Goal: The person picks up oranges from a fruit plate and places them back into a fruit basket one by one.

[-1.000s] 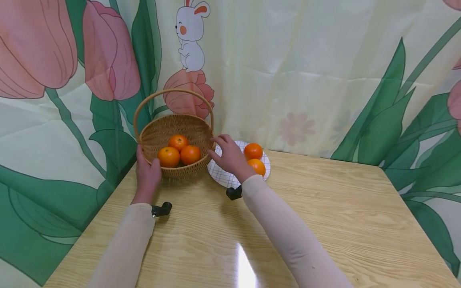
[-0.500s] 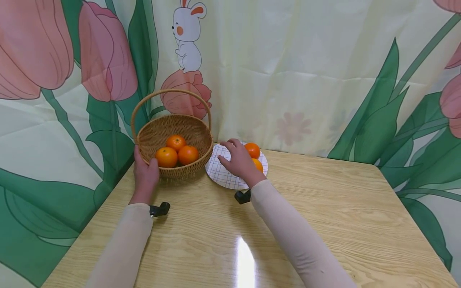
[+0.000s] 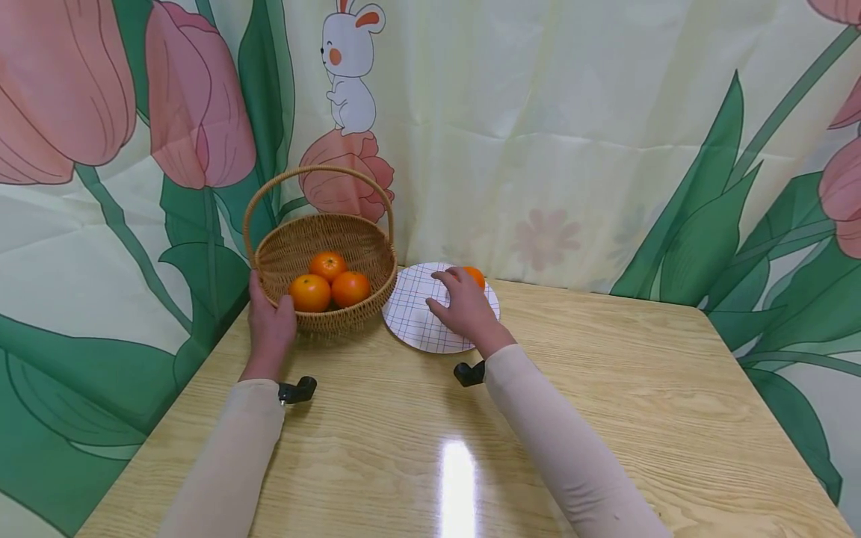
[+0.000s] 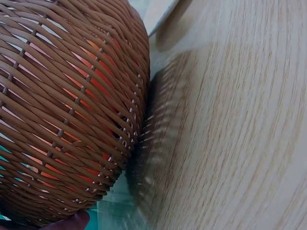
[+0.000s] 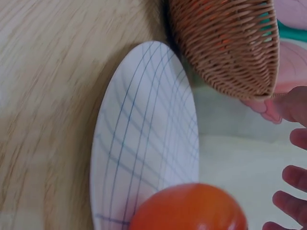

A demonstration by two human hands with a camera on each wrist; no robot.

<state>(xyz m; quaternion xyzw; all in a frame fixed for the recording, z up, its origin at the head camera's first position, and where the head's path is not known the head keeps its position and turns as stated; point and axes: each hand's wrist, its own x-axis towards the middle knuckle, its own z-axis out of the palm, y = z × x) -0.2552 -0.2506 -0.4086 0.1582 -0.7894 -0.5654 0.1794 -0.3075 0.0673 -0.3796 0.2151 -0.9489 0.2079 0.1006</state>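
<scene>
A wicker basket with a tall arched handle stands at the far left, three oranges lying inside it. My left hand grips its left front rim; the left wrist view shows the woven side and a fingertip under it. Over the white plate with blue grid lines hovers my right hand, fingers spread and slightly bent, nothing in them. It partly covers an orange at the plate's back. The right wrist view has an orange close up on the plate, beside my spread fingers.
The plate sits just right of the basket on a wooden table. A curtain printed with tulips and a rabbit hangs right behind the table's back edge. Light glares off the table front.
My right hand has moved right, from the basket's right rim to over the plate, now hiding more of the oranges there. The left hand stays on the basket.
</scene>
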